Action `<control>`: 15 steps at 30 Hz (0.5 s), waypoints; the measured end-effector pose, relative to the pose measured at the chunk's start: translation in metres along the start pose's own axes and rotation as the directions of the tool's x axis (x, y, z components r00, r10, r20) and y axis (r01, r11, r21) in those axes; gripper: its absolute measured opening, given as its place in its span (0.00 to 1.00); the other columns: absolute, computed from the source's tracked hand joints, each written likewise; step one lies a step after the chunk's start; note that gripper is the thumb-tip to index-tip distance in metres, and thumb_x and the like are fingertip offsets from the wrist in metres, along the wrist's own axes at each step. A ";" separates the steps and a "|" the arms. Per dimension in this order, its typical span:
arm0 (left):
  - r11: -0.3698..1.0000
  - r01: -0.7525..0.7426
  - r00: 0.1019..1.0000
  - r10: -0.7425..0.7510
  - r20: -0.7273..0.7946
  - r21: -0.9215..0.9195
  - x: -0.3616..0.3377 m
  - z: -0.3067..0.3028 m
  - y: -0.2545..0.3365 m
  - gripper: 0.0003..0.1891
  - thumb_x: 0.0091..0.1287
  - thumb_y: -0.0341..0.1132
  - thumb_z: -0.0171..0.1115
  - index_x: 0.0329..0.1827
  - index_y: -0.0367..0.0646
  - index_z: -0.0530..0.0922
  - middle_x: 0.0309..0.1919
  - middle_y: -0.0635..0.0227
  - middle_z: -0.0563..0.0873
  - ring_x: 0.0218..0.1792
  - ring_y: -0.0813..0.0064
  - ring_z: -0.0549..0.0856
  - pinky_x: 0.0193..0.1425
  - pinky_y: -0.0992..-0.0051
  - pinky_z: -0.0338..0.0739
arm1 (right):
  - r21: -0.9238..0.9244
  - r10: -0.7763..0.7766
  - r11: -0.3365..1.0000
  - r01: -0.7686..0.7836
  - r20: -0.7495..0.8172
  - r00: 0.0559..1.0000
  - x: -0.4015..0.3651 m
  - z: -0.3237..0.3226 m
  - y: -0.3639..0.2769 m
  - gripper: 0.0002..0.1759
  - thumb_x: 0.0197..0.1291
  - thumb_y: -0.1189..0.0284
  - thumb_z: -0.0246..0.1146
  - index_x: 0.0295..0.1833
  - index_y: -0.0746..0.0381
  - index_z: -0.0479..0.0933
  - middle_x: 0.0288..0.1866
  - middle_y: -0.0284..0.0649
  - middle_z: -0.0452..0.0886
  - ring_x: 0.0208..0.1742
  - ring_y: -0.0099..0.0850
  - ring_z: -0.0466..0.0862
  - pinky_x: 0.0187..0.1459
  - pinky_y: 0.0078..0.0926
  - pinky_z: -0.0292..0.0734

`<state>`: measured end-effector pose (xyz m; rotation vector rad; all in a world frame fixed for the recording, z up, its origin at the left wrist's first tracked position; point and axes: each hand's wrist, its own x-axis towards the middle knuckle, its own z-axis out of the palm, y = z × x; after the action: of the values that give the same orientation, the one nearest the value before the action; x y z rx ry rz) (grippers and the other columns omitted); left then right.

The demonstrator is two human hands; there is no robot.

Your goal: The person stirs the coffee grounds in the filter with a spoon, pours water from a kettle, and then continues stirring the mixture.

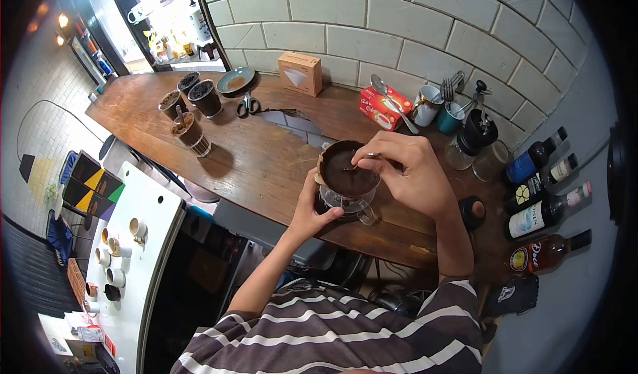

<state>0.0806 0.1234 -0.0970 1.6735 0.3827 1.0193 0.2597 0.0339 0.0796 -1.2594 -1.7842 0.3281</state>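
A coffee dripper [348,183] with a paper filter full of dark wet coffee [342,168] sits on a glass server [359,209] near the counter's front edge. Around the dripper's left side curls my left hand [311,209], its thumb at the front, steadying it. Above the coffee, my right hand [407,173] is closed in a pinch on what looks like a metal spoon [373,155]. The spoon's lower end reaches the coffee surface, and its bowl is hidden.
Cups of dark grounds [204,99] and a glass with brown powder [189,135] stand left. Scissors [248,105], a plate [236,80] and a filter box [300,74] lie behind. A spoon rests on a red box [384,107]. Bottles [539,218] and a grinder [475,131] are right.
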 end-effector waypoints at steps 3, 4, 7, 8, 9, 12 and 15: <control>1.000 -0.001 1.000 0.001 0.000 -0.008 0.000 0.001 0.000 0.48 0.54 0.50 0.76 0.72 0.35 0.60 0.62 0.59 0.71 0.66 0.66 0.70 0.72 0.67 0.62 | -0.050 0.005 0.999 -0.007 -0.021 1.000 0.000 -0.001 0.000 0.06 0.57 0.82 0.65 0.42 0.68 0.81 0.34 0.44 0.82 0.34 0.39 0.83 0.35 0.31 0.75; 1.000 -0.001 1.000 0.001 -0.001 -0.010 0.000 0.000 0.000 0.48 0.54 0.50 0.76 0.72 0.35 0.59 0.62 0.59 0.71 0.66 0.66 0.70 0.72 0.67 0.62 | -0.033 0.017 0.999 -0.016 0.009 1.000 -0.001 -0.002 0.000 0.06 0.57 0.82 0.65 0.42 0.68 0.81 0.34 0.44 0.82 0.34 0.39 0.83 0.35 0.31 0.75; 1.000 0.004 1.000 -0.004 -0.003 -0.018 0.000 0.001 0.001 0.48 0.54 0.49 0.76 0.72 0.35 0.60 0.62 0.59 0.71 0.66 0.66 0.70 0.72 0.67 0.61 | -0.016 0.006 1.000 -0.005 0.017 1.000 0.000 0.000 0.000 0.07 0.57 0.82 0.65 0.42 0.68 0.81 0.34 0.44 0.82 0.34 0.39 0.82 0.35 0.31 0.75; 1.000 0.005 1.000 -0.005 -0.002 -0.018 0.000 0.001 0.002 0.48 0.54 0.49 0.76 0.72 0.35 0.60 0.62 0.59 0.71 0.66 0.66 0.70 0.72 0.67 0.61 | -0.018 -0.015 1.000 0.015 -0.006 1.000 0.000 0.001 0.000 0.07 0.58 0.82 0.65 0.42 0.68 0.81 0.34 0.45 0.82 0.33 0.39 0.82 0.35 0.31 0.75; 1.000 0.009 1.000 -0.009 0.000 -0.030 0.000 0.001 0.003 0.48 0.54 0.49 0.76 0.72 0.36 0.59 0.62 0.59 0.71 0.66 0.67 0.70 0.72 0.67 0.61 | -0.018 -0.013 1.000 0.013 -0.006 1.000 0.000 0.002 0.002 0.07 0.58 0.82 0.65 0.42 0.68 0.81 0.34 0.45 0.82 0.33 0.39 0.82 0.35 0.31 0.75; 0.999 0.013 1.000 -0.013 0.004 -0.032 0.000 0.001 0.002 0.48 0.54 0.49 0.76 0.72 0.36 0.59 0.62 0.59 0.71 0.67 0.67 0.69 0.72 0.68 0.61 | 0.002 0.004 1.000 -0.004 -0.010 1.000 -0.001 0.002 0.003 0.06 0.58 0.82 0.65 0.42 0.69 0.81 0.34 0.45 0.83 0.33 0.40 0.82 0.35 0.31 0.75; 1.000 0.012 1.000 -0.012 0.003 -0.024 0.000 0.000 0.002 0.48 0.54 0.48 0.76 0.72 0.35 0.59 0.63 0.59 0.70 0.67 0.67 0.69 0.72 0.67 0.61 | -0.019 0.004 1.000 -0.004 0.033 0.999 0.001 0.000 0.000 0.07 0.58 0.82 0.65 0.42 0.69 0.81 0.34 0.45 0.83 0.32 0.40 0.82 0.34 0.31 0.75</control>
<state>0.0803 0.1223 -0.0955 1.6490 0.3764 1.0084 0.2593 0.0346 0.0801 -1.2779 -1.8166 0.3362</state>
